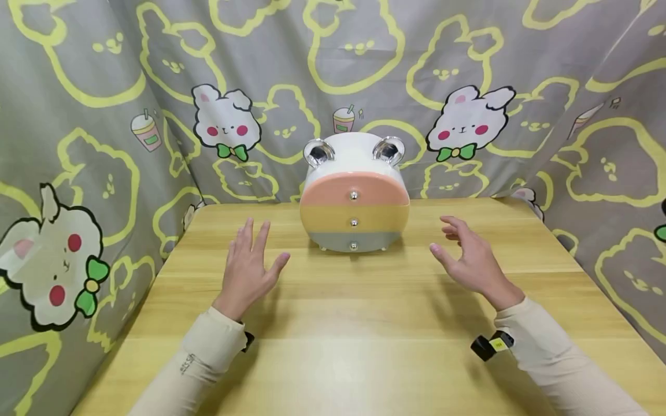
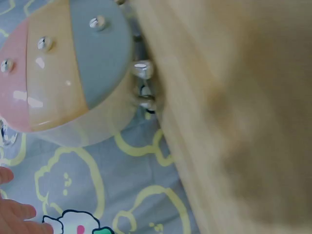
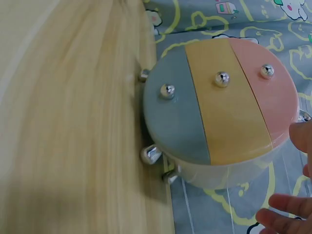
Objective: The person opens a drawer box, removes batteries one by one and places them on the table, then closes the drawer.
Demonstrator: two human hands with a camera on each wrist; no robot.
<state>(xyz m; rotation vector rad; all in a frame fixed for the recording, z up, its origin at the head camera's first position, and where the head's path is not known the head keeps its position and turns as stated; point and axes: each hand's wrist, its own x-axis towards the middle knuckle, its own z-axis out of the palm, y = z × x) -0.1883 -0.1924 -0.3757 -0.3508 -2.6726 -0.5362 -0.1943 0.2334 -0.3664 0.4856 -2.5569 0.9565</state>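
A small drawer box [image 1: 355, 208] stands upright at the back middle of the table. Its rounded front carries a pink, a yellow and a grey-blue drawer, each with a round silver knob [image 1: 354, 222], and all three sit flush. Two shiny silver ears top its white body, and silver feet [image 3: 151, 154] show below in the right wrist view. My left hand [image 1: 248, 271] hovers left of the box, fingers spread, holding nothing. To the box's right, my right hand [image 1: 472, 260] is held apart from it, fingers loosely bent and thumb out, with nothing in it.
Light wood planks form the table [image 1: 333, 352]. A grey curtain [image 1: 281, 58] with yellow outlines and white rabbits hangs behind it and along both sides. Each wrist wears a small black camera, the right one [image 1: 484, 348] with a yellow label.
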